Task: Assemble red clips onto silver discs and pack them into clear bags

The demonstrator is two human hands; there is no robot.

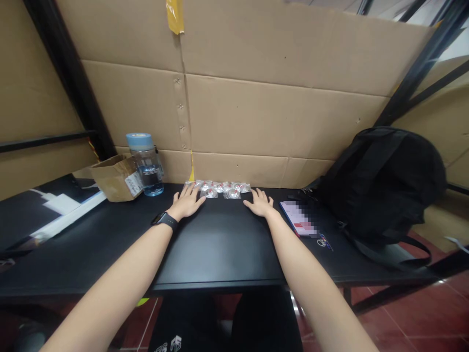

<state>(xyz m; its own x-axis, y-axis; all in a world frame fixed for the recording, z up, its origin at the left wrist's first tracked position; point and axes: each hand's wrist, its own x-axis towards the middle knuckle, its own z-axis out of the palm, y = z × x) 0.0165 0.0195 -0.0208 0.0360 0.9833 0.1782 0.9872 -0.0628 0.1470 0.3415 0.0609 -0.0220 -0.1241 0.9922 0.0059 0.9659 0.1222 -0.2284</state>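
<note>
Both hands rest palm down on the black table, fingers spread. My left hand, with a dark watch on its wrist, lies at the left end of several small clear plastic packets. My right hand is flat just past their right end. Neither hand grips anything. The packets lie in a cluster along the back of the table, each with a round silvery item and some red marking inside; what exactly they hold is too small to make out. My left fingertips partly cover the leftmost packets.
Left of me stand a water bottle with a blue lid, an open cardboard box and a white charger. To the right lie a phone, a key ring and a black backpack. A cardboard wall closes the back.
</note>
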